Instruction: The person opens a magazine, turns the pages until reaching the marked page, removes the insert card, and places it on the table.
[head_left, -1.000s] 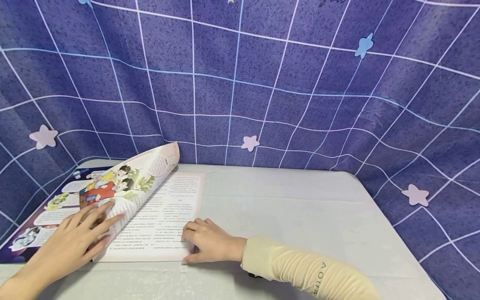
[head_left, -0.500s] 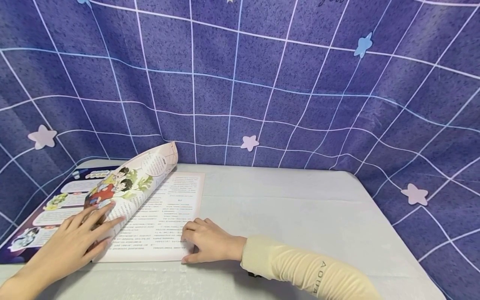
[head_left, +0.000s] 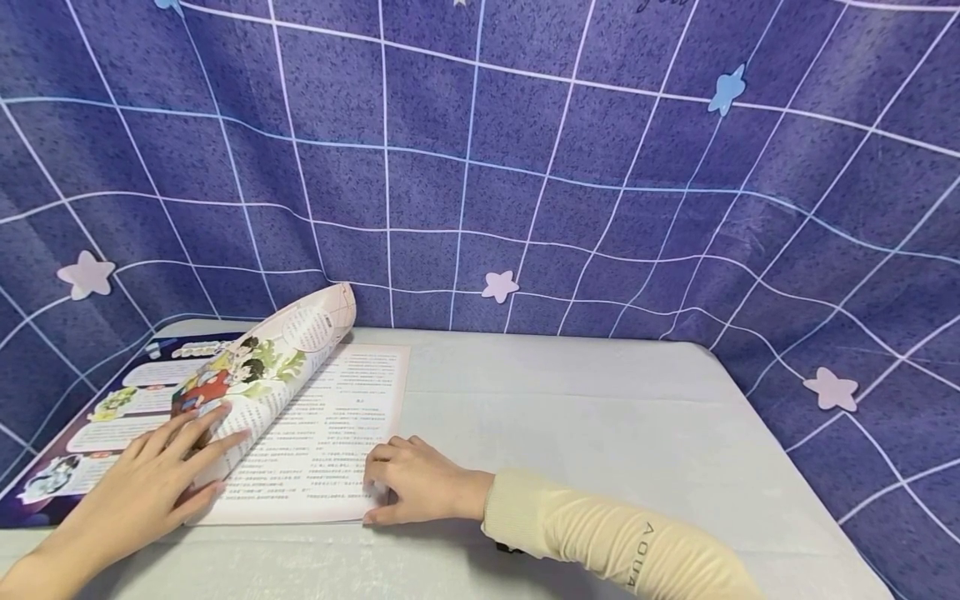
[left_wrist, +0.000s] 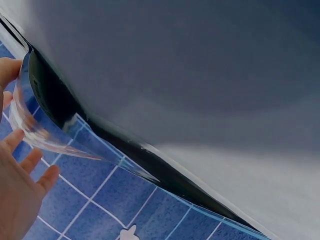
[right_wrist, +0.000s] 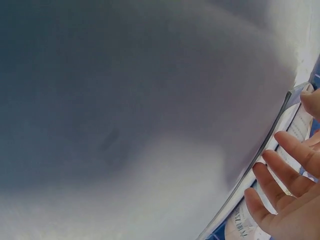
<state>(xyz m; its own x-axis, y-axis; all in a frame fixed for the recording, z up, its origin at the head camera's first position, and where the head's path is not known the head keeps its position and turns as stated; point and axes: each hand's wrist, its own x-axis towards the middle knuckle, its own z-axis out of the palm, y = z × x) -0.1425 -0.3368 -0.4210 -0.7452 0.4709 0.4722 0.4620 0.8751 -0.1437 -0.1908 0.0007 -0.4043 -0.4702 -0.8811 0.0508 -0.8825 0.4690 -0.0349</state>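
Observation:
An open magazine (head_left: 360,433) lies at the left of the table, with a purple left page (head_left: 90,433) and a white right page of printed text. Between them a curled page (head_left: 277,358) with a cartoon of figures in red and yellow stands partly raised. My left hand (head_left: 161,471) rests on the lower part of that curled page, fingers spread and nearly straight. At the magazine's lower right edge, my right hand (head_left: 420,483) touches the white page with bent fingertips, its thumb near the corner. The right wrist view shows these fingers (right_wrist: 272,192) apart from one another.
A pale grey cloth covers the table (head_left: 600,433), which stretches away to the right of the magazine. Behind it and at the right hangs a blue curtain (head_left: 525,167) with white grid lines and stars.
The curled page's left edge has shifted slightly right, showing more of the purple page, and its top corner has moved a little left. Both hands stay almost still.

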